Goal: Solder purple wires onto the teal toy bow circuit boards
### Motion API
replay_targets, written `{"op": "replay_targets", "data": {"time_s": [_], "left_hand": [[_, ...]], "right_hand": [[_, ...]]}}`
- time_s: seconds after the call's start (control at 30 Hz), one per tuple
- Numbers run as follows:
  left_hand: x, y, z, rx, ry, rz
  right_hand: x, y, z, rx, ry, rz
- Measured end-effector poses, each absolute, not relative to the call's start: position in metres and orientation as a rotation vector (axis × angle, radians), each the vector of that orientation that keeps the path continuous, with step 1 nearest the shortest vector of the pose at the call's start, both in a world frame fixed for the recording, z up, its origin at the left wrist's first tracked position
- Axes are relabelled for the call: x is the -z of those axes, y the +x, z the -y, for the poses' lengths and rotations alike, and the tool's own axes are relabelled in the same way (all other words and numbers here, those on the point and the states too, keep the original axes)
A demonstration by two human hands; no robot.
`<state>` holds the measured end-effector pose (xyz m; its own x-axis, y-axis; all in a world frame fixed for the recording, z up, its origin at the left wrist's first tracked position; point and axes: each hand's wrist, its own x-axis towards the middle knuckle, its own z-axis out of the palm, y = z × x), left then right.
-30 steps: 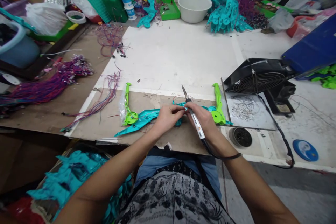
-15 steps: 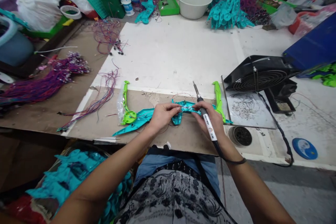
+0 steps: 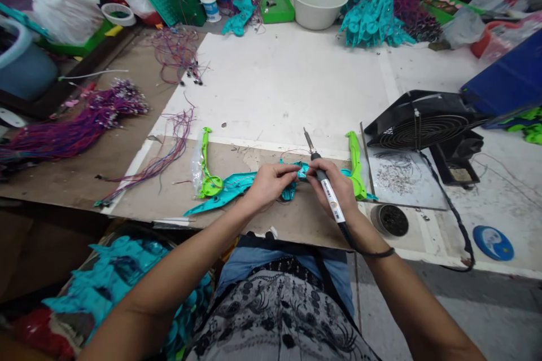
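A soldering iron (image 3: 330,192) lies in my right hand (image 3: 336,183), its metal tip pointing up and away from me. The thumb and forefinger of that hand also pinch close to the teal plastic shell (image 3: 237,187), where thin wires run. My left hand (image 3: 273,180) is closed in a pinch over the middle of the shell, apparently on a thin wire; the fingertips hide most of it. Lime green curved arms stand at both ends of the shell, the left arm (image 3: 206,161) and the right arm (image 3: 355,163). Clear plastic film hangs beside the left one.
To the right are a black fan (image 3: 419,121), a soldering iron stand (image 3: 457,163), a round tin (image 3: 389,220) and a blue lid (image 3: 493,242). Bundled wires (image 3: 80,124) lie left. A white basin (image 3: 319,4) and teal shells (image 3: 368,5) stand at the back.
My hands have drawn closer together over the middle of the shell. The soldering iron's tip has swung slightly left. The whole view has shifted a little.
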<state>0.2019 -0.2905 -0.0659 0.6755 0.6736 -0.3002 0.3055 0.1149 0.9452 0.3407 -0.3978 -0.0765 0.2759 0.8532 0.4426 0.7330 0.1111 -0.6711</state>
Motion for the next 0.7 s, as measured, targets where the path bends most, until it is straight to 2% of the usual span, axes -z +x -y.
{"op": "replay_targets", "data": {"time_s": [0.43,0.7], "left_hand": [[0.068,0.206,0.288,-0.272,1.233,-0.867],[0.073,0.202,0.286,-0.269,1.191,-0.790]], "right_hand": [[0.090,0.331,0.390,-0.209,-1.585,1.223],[0.095,0.330,0.388,-0.433,-1.546,1.099]]}}
